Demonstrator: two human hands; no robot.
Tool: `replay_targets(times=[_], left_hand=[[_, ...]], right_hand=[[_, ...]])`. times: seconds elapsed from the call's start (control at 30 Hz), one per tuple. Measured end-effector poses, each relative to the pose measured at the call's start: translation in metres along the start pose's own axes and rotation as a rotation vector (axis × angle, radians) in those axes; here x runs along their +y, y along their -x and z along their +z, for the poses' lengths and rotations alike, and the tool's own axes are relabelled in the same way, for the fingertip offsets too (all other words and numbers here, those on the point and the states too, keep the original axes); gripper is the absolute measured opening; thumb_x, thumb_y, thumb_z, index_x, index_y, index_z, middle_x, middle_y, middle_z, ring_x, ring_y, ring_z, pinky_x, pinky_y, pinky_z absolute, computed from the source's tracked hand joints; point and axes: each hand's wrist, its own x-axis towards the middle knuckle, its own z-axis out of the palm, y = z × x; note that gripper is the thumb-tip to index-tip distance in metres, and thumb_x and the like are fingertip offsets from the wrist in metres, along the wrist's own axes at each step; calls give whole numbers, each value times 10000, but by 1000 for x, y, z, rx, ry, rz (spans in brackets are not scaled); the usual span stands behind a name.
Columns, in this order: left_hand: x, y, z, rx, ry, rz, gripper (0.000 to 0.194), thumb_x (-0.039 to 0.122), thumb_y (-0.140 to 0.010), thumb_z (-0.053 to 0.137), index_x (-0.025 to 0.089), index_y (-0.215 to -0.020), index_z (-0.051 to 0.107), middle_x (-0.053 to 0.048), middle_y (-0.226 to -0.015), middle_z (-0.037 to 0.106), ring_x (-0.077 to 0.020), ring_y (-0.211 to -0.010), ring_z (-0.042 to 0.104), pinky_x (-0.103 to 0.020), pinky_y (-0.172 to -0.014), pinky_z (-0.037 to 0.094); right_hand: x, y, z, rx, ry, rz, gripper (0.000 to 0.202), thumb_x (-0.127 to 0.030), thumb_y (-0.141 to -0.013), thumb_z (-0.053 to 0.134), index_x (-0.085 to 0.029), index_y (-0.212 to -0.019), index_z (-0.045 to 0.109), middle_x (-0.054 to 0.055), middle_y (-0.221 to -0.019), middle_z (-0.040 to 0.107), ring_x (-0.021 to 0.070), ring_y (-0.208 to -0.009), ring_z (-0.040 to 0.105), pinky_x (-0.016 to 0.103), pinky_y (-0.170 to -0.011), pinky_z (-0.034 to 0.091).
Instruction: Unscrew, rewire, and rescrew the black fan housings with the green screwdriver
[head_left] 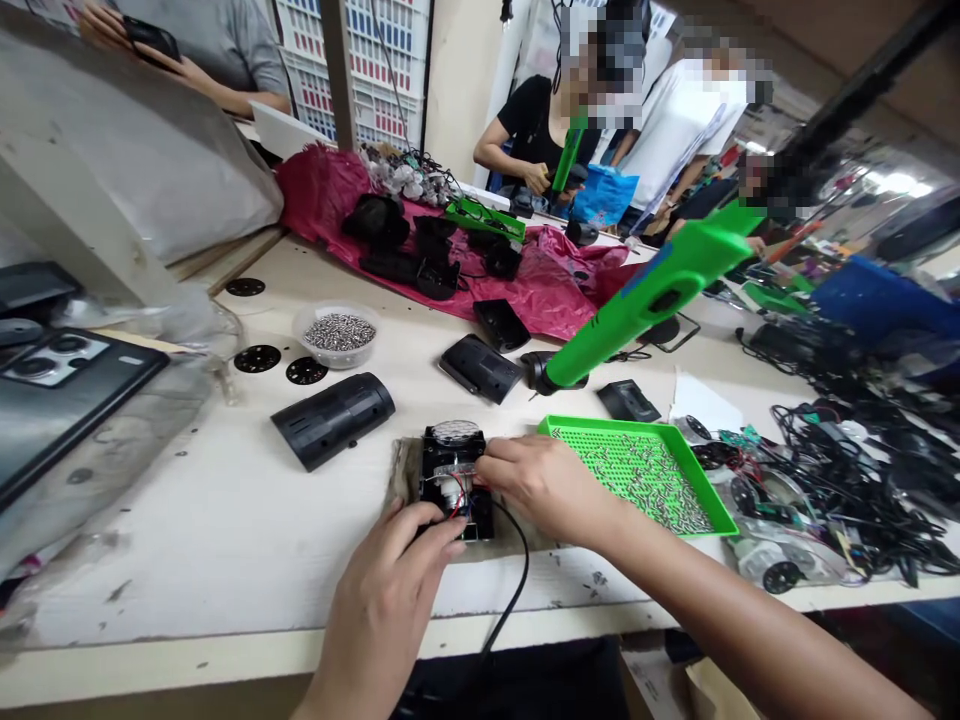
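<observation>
An opened black plastic housing (433,462) lies on a grey-brown pad (403,470) near the table's front edge. Inside it sit a small motor assembly (451,490) with red and blue wires and, at the far end, a round mesh disc (456,431). My left hand (397,565) grips the near left part of the housing, fingers beside the wires. The fingers of my right hand (544,485) are closed at the housing's right side, against the motor assembly; their tips are partly hidden. A black cable (523,570) runs from the housing over the table edge.
A green tray (630,430) of screws stands right of the housing, a clear bowl (339,335) of small metal parts behind. Black shells (334,420) lie around. A green electric screwdriver (645,310) hangs overhead. Tangled cables (847,490) fill the right; people are across the table.
</observation>
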Motion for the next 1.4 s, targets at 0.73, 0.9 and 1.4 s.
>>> replay_targets(times=[0.73,0.9,1.4], left_hand=[[-2,0,-1,-7,-40,4,210,294,-957,490,232,-1014,682,-21,-979,690,-153,-834,688,-248,-708,538],[-4,1,-2,-4,-54,21,225,333,-950,503,235,-1025,691,-27,-984,687,-156,-833,689,-245,-712,536],[-5,2,-2,-44,-85,40,190,282,-947,513,250,-1034,678,-17,-982,703,-160,-849,697,-242,-691,543]], right_hand=[[6,5,-10,-56,-232,218,257,-239,-1001,408,-147,-983,647,57,-915,687,139,-756,612,276,-633,401],[6,4,-21,-15,-242,211,199,-243,-967,474,-155,-1013,647,55,-960,693,150,-823,623,278,-670,418],[-3,-5,-8,-166,22,28,49,-151,-890,600,-174,-864,635,28,-781,653,159,-653,544,315,-543,267]])
